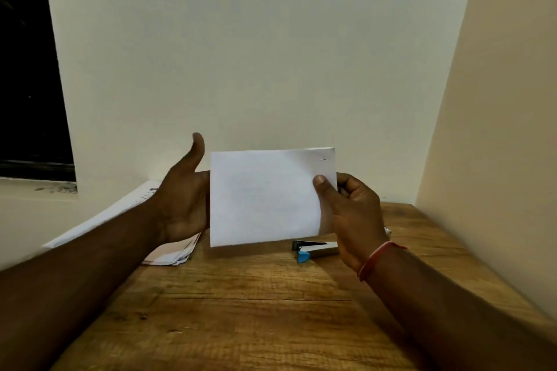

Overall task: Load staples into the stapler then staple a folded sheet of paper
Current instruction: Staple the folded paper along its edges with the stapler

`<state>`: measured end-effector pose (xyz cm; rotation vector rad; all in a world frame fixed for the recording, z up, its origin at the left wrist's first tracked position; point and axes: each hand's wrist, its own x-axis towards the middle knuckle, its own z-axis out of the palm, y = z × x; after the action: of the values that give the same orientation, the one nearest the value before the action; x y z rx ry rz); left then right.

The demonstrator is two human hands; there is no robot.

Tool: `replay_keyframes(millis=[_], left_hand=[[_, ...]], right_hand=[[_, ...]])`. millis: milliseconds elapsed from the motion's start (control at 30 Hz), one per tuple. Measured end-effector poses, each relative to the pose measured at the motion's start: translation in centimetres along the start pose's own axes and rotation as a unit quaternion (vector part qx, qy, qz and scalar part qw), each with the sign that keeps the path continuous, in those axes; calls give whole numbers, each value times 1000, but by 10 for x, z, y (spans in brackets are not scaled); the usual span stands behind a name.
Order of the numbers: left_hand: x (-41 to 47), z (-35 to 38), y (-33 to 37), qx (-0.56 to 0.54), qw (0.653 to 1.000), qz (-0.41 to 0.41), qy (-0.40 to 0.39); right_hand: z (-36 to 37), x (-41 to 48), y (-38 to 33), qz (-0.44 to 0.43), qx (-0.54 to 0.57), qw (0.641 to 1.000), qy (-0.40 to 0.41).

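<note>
We hold the folded paper (265,199) at mid-frame above the desk (241,310), right hand (352,214) pinching its right edge, left hand (184,202) open, thumb up, at its left edge.

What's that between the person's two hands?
A folded paper, held up above the table, as the head view shows. The right hand pinches its right edge; the left hand is at its left edge, thumb raised.

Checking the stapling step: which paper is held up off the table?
The plain white folded sheet, pinched by the right hand and backed by the left hand. The pinkish stack and printed sheet lie flat at left.
</note>
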<state>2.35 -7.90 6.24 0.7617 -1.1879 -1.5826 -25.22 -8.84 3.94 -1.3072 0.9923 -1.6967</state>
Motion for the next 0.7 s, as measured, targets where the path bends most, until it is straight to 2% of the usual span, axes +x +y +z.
replay_keyframes(millis=[100,200,267,700], left_hand=[[-2,10,-6,84,995,46,-2],[9,10,-20,252,957,107,92],[11,7,-25,304,939,118,111],[11,1,-25,323,935,117,89]], right_hand=[[-2,5,7,13,2,1000,25],[-4,8,9,21,-11,999,21],[-6,9,8,23,-19,999,15],[-16,15,1,16,-15,1000,14]])
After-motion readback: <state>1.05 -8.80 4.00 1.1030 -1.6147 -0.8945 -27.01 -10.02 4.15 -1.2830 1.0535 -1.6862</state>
